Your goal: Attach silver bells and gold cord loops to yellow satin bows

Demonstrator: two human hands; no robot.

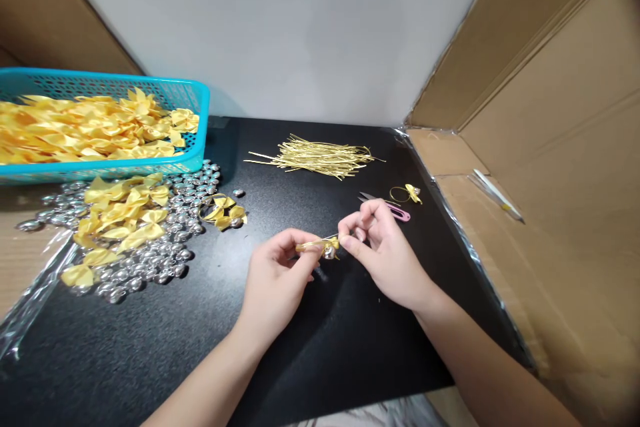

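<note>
Between thumb and fingers, my left hand (280,270) pinches a yellow ribbon bow (305,246). A silver bell-like bead (329,251) shows at the bow's right end. My right hand (383,250) is closed at the fingertips on a thin gold tie (331,237) that runs to the bow. Just behind the right hand lie pink-handled thread snips (400,213), their blades pointing left. A bow with a bead and a looped tie (413,193) rests farther back on the right. Other bows with a looped tie (223,213) lie left of my hands.
A blue plastic basket (200,140) full of yellow bows stands at the back left. Before it, loose bows (130,213) lie among many silver beads (150,265). Gold ties (323,157) are bundled at the back. Cardboard walls the right side, where a white-handled tool (495,193) lies.
</note>
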